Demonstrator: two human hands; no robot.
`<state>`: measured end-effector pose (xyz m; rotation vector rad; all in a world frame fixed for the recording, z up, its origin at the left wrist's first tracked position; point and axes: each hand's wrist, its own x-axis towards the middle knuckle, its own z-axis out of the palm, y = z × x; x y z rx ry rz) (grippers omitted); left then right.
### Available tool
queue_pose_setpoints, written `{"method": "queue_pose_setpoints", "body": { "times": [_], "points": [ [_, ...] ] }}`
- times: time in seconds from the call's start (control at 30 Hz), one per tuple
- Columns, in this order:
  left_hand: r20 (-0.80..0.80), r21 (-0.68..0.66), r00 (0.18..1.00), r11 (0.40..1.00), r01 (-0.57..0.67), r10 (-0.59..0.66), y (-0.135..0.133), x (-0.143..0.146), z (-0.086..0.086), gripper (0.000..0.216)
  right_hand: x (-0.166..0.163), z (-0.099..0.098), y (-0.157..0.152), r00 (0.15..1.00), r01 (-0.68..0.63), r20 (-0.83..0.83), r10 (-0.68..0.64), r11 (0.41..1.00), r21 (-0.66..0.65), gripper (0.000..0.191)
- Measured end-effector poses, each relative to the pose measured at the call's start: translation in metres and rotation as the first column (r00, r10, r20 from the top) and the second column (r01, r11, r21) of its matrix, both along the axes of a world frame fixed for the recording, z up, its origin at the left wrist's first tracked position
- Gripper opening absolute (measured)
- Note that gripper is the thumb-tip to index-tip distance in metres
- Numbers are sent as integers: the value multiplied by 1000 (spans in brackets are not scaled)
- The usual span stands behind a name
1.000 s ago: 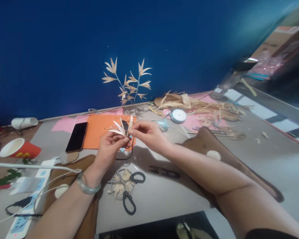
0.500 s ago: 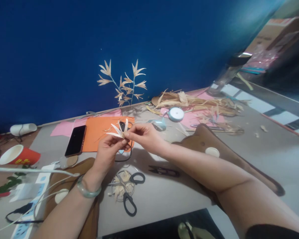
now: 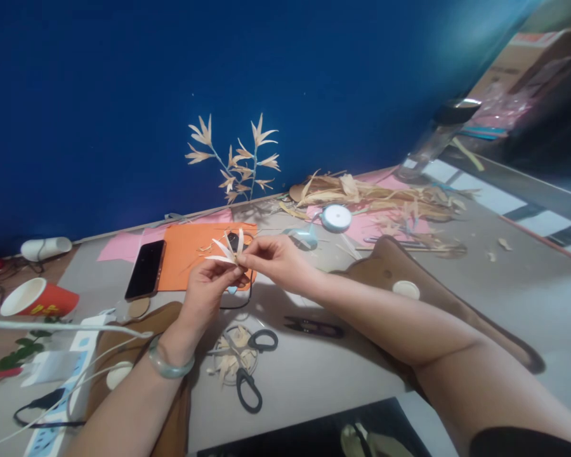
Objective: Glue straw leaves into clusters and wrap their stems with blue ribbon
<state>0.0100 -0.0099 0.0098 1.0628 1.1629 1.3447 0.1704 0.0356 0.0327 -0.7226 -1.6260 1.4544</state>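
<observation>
A pale husk flower [image 3: 228,250] with several narrow, pointed petals is held above the orange sheet [image 3: 181,266]. My left hand [image 3: 215,277] is closed on its base from below. From the right, my right hand [image 3: 273,259] pinches at the same base with thumb and forefinger. The fingers hide the flower's lower end. Behind, a branch of similar husk flowers [image 3: 240,162] stands against the blue wall. Below my hands, black-handled scissors [image 3: 250,387] rest on a round dish of husk scraps [image 3: 233,365], and thread snips [image 3: 314,327] lie to the right.
A phone [image 3: 145,270] and a tipped paper cup [image 3: 42,297] lie at left, near a power strip [image 3: 52,431] with cables. Dried husks [image 3: 375,193] and a ribbon spool [image 3: 335,218] lie at the back right. A brown mat [image 3: 438,304] is under my right forearm.
Both hands stay nearly in place on the flower. Its petals have tilted very slightly, and the whole view has shifted a little.
</observation>
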Motion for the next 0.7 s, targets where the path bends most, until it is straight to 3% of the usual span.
{"method": "queue_pose_setpoints", "body": {
  "times": [0.7],
  "points": [
    [12, -3, 1000, 1000, 1, -1, -1, 1, 2, 25, -2, -4, 2, 998, 56, 16, -56, 998, 21, 24]
  ]
}}
